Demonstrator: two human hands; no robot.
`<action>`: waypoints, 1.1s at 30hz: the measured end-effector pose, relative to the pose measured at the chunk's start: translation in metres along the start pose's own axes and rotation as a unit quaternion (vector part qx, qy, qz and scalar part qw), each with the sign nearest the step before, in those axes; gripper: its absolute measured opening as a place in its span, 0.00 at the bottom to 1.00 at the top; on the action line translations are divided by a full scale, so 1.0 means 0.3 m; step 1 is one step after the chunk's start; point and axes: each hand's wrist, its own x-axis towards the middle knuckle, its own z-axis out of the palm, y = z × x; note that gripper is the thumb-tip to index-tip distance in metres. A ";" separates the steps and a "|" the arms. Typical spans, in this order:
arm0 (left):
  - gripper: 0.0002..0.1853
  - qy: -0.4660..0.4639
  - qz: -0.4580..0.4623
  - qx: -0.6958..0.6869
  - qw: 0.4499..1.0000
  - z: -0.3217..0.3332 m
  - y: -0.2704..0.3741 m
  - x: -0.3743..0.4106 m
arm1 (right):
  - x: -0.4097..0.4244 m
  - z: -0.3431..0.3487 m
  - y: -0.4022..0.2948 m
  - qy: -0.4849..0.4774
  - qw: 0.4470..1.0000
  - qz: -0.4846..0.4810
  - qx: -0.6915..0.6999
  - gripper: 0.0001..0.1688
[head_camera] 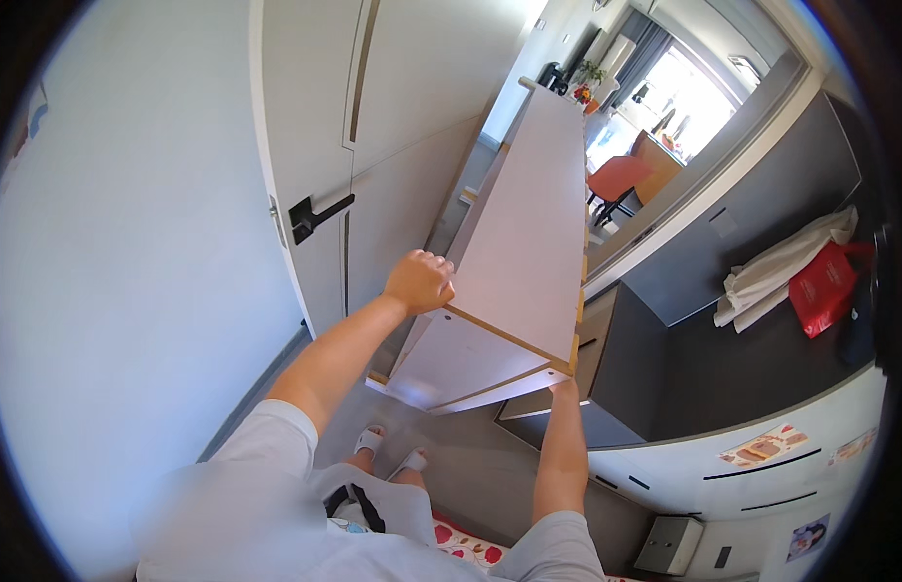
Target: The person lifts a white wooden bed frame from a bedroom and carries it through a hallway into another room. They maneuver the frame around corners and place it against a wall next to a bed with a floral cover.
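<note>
A long white board cabinet or shelf unit, with yellowish edging, stretches away from me through a doorway. My left hand is closed on the upper left edge near its close end. Below the near right corner is my right hand, its fingers hidden under the board; the wrist is bent up against it. The unit's near end panel faces me and shows small round holes near its corners. It is held tilted, and its underside cannot be seen.
An open white door with a black handle stands left of the unit. The door frame is close on the right, beside a dark wardrobe recess holding bags. A partly open drawer lies near my right hand. Beyond is an orange chair.
</note>
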 end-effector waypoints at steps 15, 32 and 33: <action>0.18 -0.056 -0.098 0.046 0.993 -0.102 0.022 -0.207 | -0.329 0.178 0.067 0.110 0.990 0.083 0.041 0.23; 0.16 -0.027 -0.089 0.092 0.991 -0.202 0.138 -0.448 | -0.630 0.122 0.187 0.082 0.988 -0.004 -0.129 0.19; 0.16 -0.024 -0.077 0.106 0.991 -0.186 0.117 -0.457 | -0.623 0.114 0.177 0.086 0.993 0.035 -0.080 0.19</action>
